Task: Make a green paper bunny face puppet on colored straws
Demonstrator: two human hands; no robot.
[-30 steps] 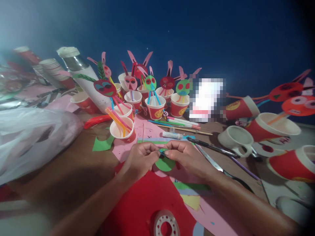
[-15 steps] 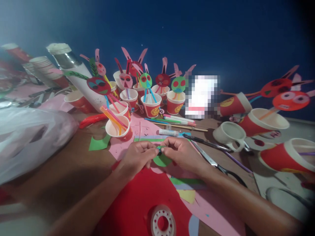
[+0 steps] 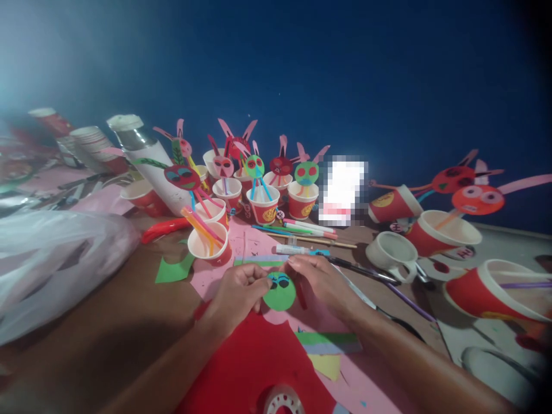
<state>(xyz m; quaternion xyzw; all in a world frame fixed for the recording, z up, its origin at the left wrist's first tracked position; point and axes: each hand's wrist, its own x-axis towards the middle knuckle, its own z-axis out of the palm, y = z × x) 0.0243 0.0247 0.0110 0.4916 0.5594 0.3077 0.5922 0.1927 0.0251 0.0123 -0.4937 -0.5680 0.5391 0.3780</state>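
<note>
A green paper circle (image 3: 279, 298) with black eye shapes edged in blue is pinched at its upper left between the thumb and fingers of my left hand (image 3: 244, 287). Over its upper right edge, my right hand (image 3: 321, 282) hovers with loosely stretched fingers and nothing visible in them. A thin red strip (image 3: 301, 296) shows beneath that hand. Under both hands lie pink paper (image 3: 317, 322) and a red sheet (image 3: 241, 362). Just beyond the fingers is a glue tube (image 3: 292, 249).
Red-and-white paper cups (image 3: 264, 198) holding straw-mounted paper faces line the back. A white mug (image 3: 392, 253), a black pen (image 3: 362, 269) and scissors (image 3: 362, 294) lie to the right. A plastic bag (image 3: 64, 264) sits left; a tape roll (image 3: 282, 399) is in front.
My right hand has let go of the circle and moved slightly right, uncovering its eyes. My left hand keeps its pinch. The view has tilted up, so things sit lower in the picture.
</note>
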